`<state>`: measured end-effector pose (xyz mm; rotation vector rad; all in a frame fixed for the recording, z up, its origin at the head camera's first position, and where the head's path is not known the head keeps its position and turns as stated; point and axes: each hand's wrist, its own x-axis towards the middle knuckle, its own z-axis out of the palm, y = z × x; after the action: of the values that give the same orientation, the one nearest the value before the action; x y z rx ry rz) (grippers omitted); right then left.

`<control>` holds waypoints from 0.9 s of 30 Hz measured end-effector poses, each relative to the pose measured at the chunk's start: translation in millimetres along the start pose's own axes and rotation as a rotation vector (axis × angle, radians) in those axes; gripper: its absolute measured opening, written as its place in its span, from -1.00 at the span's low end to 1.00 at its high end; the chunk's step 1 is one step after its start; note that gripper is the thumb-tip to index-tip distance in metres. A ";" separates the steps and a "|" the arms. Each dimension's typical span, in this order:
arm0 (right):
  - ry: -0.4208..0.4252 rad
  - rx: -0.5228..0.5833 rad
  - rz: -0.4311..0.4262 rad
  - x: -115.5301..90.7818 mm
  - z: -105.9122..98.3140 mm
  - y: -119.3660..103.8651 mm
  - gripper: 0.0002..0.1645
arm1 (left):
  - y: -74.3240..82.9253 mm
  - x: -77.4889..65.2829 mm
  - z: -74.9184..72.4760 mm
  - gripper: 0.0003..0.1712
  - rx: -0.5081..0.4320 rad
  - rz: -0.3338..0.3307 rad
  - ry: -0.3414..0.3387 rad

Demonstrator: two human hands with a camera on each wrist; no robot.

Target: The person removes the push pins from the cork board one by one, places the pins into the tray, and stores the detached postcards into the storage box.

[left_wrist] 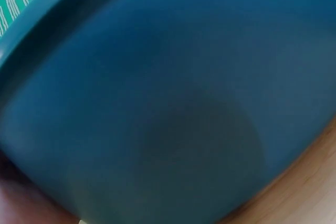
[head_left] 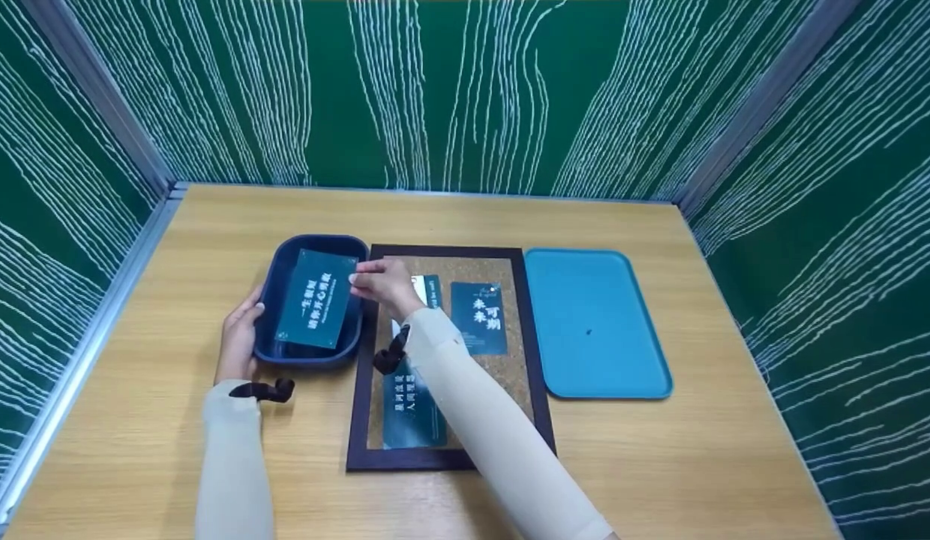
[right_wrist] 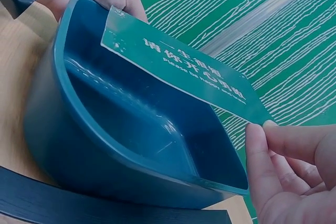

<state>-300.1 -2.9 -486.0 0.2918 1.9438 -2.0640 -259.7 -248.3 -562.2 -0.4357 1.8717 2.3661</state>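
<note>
My right hand (head_left: 390, 286) pinches a green card (head_left: 315, 298) with white lettering by one edge, between thumb and fingertips. The card is tilted over the mouth of a deep dark blue tub (right_wrist: 126, 150), whose inside shows beneath it in the right wrist view. At the tub's left side, my left hand (head_left: 240, 334) holds it by the outer wall and rim. The tub's wall (left_wrist: 173, 77) fills most of the left wrist view, with only a blurred bit of hand at the lower left corner.
Right of the tub lies a cork board (head_left: 510, 382) in a dark frame. On it are a green card (head_left: 480, 319), another card (head_left: 414, 412) at the lower left, and one partly hidden by my right hand. A shallow turquoise tray (head_left: 596, 322) sits beyond it.
</note>
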 end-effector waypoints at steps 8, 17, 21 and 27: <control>-0.005 0.015 0.008 -0.3 -1.8 1.8 -0.84 | 0.0 0.1 0.6 -0.46 0.009 0.006 0.009; -0.011 0.041 0.027 1.0 -1.8 4.9 -0.79 | -0.4 -1.2 2.8 -0.46 0.008 -0.004 0.012; -0.012 0.057 0.019 2.2 -0.6 5.1 -0.79 | 0.2 -1.1 3.2 -0.46 0.030 -0.014 0.009; 0.005 0.032 0.025 2.6 0.4 6.1 -0.82 | 0.7 -1.2 2.6 -0.46 0.028 -0.016 0.009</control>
<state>-300.5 -3.7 -492.6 0.3265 1.9016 -2.0828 -259.2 -245.9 -560.6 -0.4576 1.8946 2.3288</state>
